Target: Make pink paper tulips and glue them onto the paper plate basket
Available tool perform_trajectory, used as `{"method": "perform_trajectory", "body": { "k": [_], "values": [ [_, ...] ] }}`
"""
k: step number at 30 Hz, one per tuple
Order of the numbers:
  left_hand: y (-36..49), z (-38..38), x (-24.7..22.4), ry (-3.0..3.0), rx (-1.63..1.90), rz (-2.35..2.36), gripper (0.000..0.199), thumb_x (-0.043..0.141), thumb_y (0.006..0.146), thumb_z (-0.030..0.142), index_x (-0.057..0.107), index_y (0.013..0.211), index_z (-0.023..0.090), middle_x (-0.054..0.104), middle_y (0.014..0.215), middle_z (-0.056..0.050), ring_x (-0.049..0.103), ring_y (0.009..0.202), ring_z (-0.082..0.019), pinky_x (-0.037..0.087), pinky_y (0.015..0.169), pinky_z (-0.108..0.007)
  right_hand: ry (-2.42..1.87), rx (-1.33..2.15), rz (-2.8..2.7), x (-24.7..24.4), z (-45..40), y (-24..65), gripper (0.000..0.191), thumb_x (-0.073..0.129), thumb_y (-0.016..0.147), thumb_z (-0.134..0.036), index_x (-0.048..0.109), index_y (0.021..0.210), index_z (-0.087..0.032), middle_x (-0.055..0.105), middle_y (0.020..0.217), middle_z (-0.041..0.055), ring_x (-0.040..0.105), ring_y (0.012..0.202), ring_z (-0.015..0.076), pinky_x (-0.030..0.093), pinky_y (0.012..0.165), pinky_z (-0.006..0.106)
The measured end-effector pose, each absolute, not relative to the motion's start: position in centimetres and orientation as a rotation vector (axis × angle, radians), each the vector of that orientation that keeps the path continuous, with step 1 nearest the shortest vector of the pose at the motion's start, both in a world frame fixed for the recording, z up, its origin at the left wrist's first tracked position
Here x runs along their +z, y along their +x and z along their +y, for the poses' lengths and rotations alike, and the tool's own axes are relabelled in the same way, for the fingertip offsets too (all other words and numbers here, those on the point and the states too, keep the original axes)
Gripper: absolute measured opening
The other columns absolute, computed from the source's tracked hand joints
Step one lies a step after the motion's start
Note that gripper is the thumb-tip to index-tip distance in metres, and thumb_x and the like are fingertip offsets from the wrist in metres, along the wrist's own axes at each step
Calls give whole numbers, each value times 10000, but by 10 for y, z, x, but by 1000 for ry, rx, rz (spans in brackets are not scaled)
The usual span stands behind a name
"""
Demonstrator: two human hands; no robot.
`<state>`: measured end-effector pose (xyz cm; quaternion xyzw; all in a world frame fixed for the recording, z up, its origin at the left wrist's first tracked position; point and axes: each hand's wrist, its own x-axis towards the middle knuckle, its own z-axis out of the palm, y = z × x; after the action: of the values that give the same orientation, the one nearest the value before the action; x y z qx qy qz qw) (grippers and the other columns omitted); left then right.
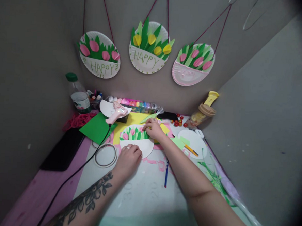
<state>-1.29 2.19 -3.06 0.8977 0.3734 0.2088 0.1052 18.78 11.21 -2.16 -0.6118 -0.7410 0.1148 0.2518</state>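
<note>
A white paper plate craft (143,148) with green leaves and pink tulips lies on the table. My left hand (129,158) rests on its lower white part, palm down, with the fingers lying flat and a ring on one of them. At the plate's upper right edge is my right hand (153,128), its fingers bent together by a pink tulip; whatever they hold is too small to make out. Behind the plate are yellow paper (132,118) and a light green paper leaf (149,117).
A pink glue gun (117,113) stands behind left, its black cable running forward. Green paper (97,127), a tape ring (105,155) and a black tablet (61,150) lie left. Right are a white disc (198,148), an orange cutter (191,150) and green scraps. A blue pencil (166,173) lies in front.
</note>
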Motion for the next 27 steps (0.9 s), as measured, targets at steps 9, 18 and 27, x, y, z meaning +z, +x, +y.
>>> {"method": "perform_trajectory", "body": {
  "k": [9,18,27],
  "values": [
    [-13,21,-29,2638,604,1104,140,513,876,195,650,855,174,628,913,-60,524,898,-210,411,765,-354,-1591,356,-1930,-22,111,177,281,502,678,-41,730,685,-205,549,893,45,463,949,202,345,919,339],
    [-14,22,-30,2646,620,1093,132,516,877,200,643,850,175,629,921,-57,526,904,-211,401,764,-351,-1794,454,-1490,-23,104,197,169,449,723,-155,605,783,-180,562,749,17,504,731,179,401,711,303],
    [-15,21,-31,2695,660,1147,71,576,821,180,635,859,188,602,946,-68,534,912,-230,428,771,-375,-1628,853,-1188,-29,72,193,303,577,614,-246,487,899,-198,464,546,-93,444,443,111,354,451,213]
  ]
}}
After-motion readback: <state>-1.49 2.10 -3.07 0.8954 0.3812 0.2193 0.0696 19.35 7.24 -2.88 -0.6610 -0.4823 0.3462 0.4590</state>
